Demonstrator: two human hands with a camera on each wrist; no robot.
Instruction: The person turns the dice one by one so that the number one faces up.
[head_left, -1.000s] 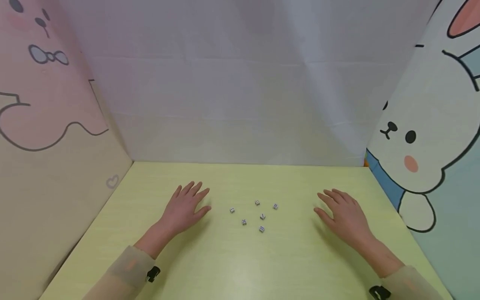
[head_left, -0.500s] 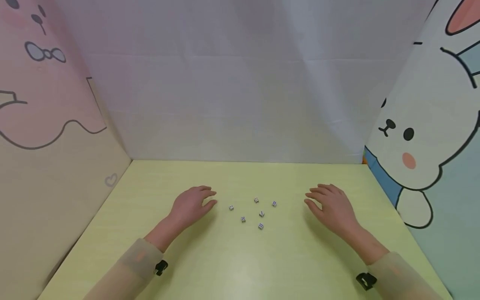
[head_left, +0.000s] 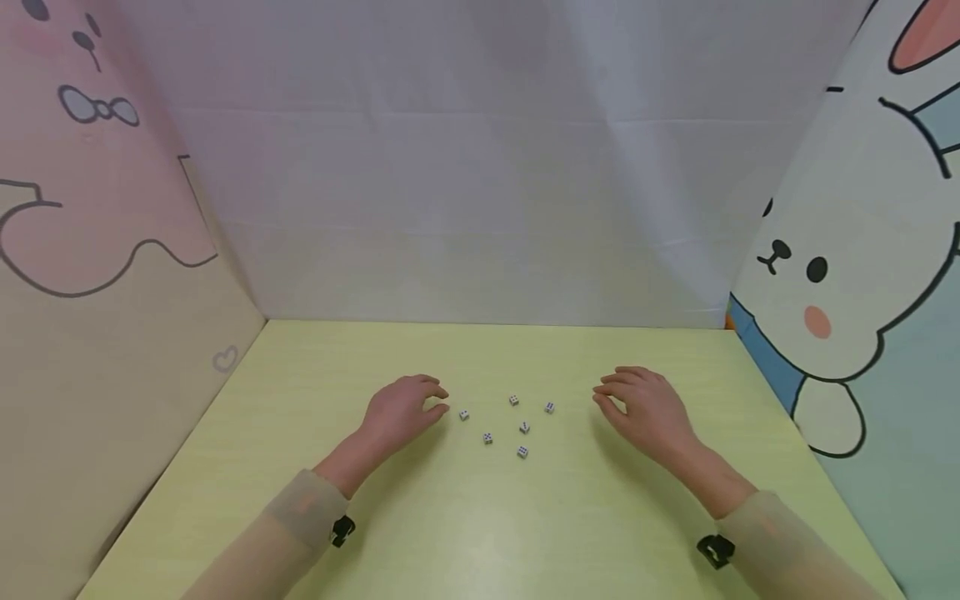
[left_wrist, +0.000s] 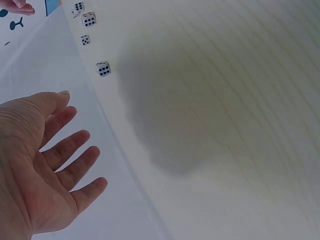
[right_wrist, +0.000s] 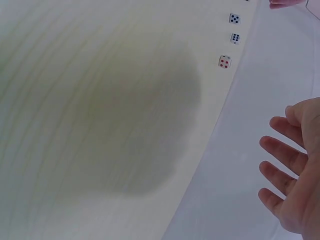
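We see soft, diffuse light; pale glare on the near tabletop point(head_left: 483, 533); broad, soft-edged shadows point(left_wrist: 165, 105) greying both wrist views.

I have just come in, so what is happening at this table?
A person's left hand and right hand hover above a pale yellow table, on either side of six small dice. The dice lie loosely scattered, apart from one another. Neither hand holds or touches any; the left is near the leftmost die.
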